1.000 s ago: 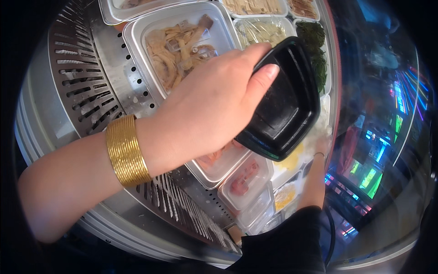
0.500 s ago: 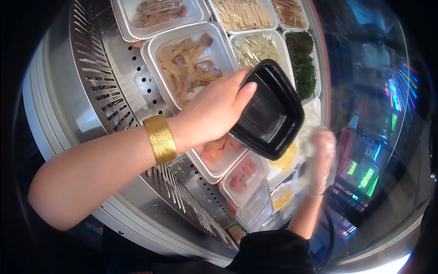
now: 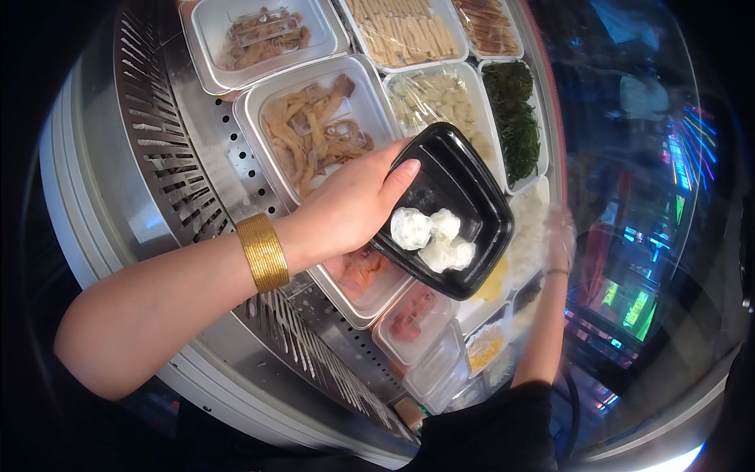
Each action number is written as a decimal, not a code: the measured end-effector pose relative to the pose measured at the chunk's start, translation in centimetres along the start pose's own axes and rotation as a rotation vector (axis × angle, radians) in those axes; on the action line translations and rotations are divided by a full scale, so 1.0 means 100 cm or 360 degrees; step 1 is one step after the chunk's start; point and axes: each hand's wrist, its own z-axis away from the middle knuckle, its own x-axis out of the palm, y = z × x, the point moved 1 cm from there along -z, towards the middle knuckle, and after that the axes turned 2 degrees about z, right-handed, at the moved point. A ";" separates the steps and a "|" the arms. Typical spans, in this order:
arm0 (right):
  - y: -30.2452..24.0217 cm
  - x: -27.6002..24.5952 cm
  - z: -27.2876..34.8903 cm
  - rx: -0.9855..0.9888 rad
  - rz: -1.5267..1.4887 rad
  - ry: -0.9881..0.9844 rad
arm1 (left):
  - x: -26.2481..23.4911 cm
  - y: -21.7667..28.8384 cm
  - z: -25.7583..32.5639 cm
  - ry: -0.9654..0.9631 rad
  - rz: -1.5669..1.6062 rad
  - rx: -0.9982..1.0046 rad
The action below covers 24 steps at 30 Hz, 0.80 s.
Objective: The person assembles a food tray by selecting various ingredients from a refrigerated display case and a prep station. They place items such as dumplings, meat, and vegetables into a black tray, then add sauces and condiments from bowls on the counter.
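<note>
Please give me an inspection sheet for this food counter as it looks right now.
Surface: perforated steel counter holding rows of clear food trays.
Job's things: black tray with three white pieces, held over the counter.
Clutter: tray of tan strips; tray of dark greens; tray of pink pieces.
Hands: left hand grips the black tray's edge; right hand, in a clear glove, blurred, over the trays, contents unclear.
Cables: nothing seen.
Surroundings: curved glass with coloured reflections.
</note>
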 end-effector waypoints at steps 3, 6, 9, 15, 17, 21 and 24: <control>0.099 0.051 -0.011 -0.0540 0.0996 -0.0292 | 0.000 0.005 -0.002 -0.0122 0.0066 -0.0108; 0.071 0.098 -0.012 -0.0276 0.0774 -0.0482 | 0.003 0.005 0.004 -0.0079 0.0075 -0.0053; 0.094 0.092 -0.011 -0.0319 0.0912 -0.0421 | 0.009 0.003 0.005 -0.0186 0.0170 0.0068; -0.065 0.023 0.013 -0.0105 0.0291 0.0277 | 0.003 0.008 0.009 -0.0077 0.0002 -0.0008; -0.110 -0.004 0.023 -0.0240 -0.0038 0.0236 | -0.004 0.023 0.015 -0.0056 0.0015 -0.0031; -0.206 -0.027 0.043 -0.0390 -0.0429 -0.0057 | -0.046 0.063 0.055 -0.0222 -0.0087 -0.0005; -0.315 -0.019 0.082 -0.0482 -0.0686 -0.0364 | -0.121 0.106 0.094 -0.0381 0.0040 -0.0273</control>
